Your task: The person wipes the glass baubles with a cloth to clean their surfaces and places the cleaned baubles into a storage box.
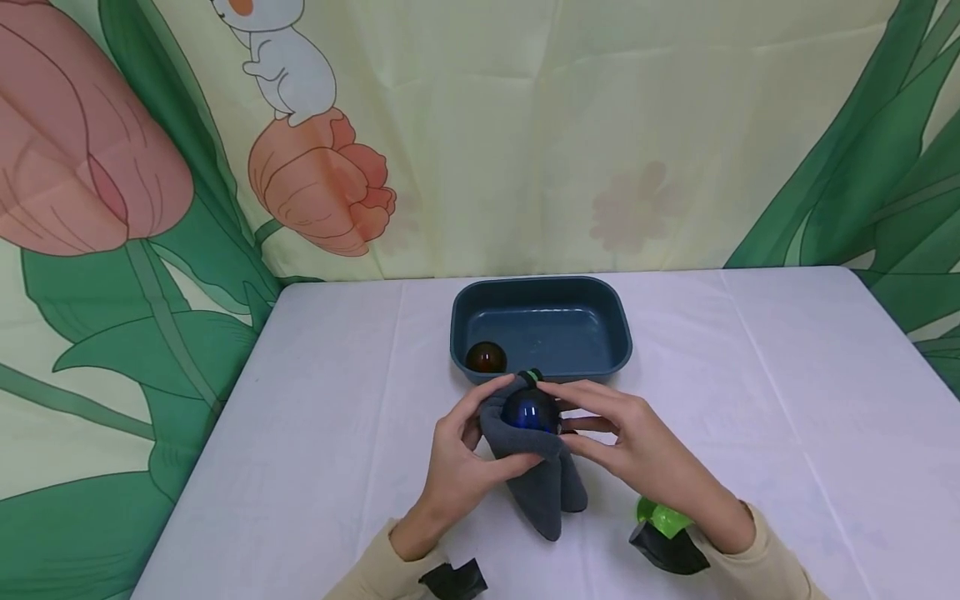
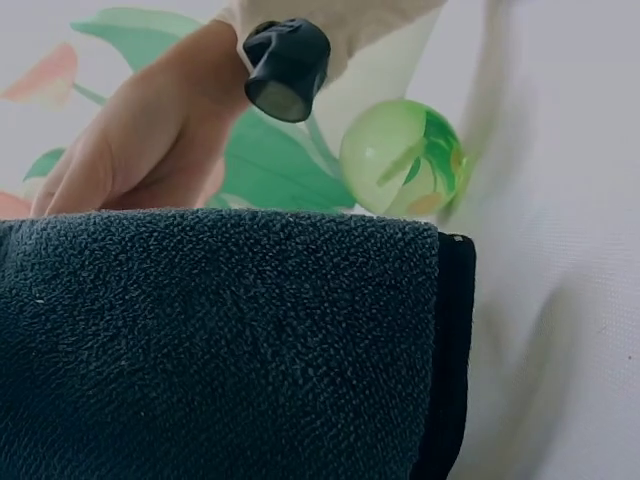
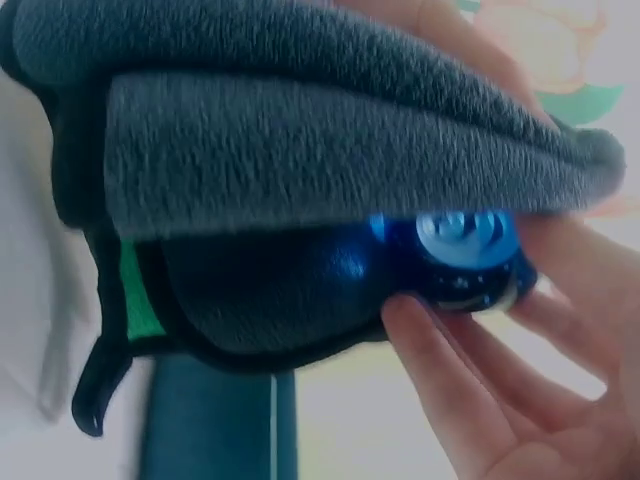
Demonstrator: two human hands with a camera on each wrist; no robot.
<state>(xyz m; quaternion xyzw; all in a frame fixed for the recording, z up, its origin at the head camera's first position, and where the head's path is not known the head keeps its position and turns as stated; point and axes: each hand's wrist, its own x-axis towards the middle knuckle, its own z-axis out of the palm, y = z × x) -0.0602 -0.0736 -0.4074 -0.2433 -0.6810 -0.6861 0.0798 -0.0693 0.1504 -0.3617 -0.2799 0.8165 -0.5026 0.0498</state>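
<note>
A shiny blue ball [image 1: 529, 412] sits wrapped in a dark grey cloth [image 1: 543, 492] just in front of the blue tray. My left hand [image 1: 461, 450] cups the cloth and ball from the left, fingers and thumb curled round them. My right hand [image 1: 626, 442] pinches the ball and cloth from the right; in the right wrist view its fingers [image 3: 450, 370] touch the blue ball [image 3: 450, 255] under the grey cloth [image 3: 300, 150]. The left wrist view is mostly filled by the cloth [image 2: 220, 350].
A dark blue tray [image 1: 542, 287] stands behind the hands with an amber-brown ball [image 1: 486, 358] in its near left corner. A green translucent ball [image 1: 663, 517] lies on the white tablecloth by my right wrist, seen also as the green ball [image 2: 400, 157]. A floral curtain hangs behind.
</note>
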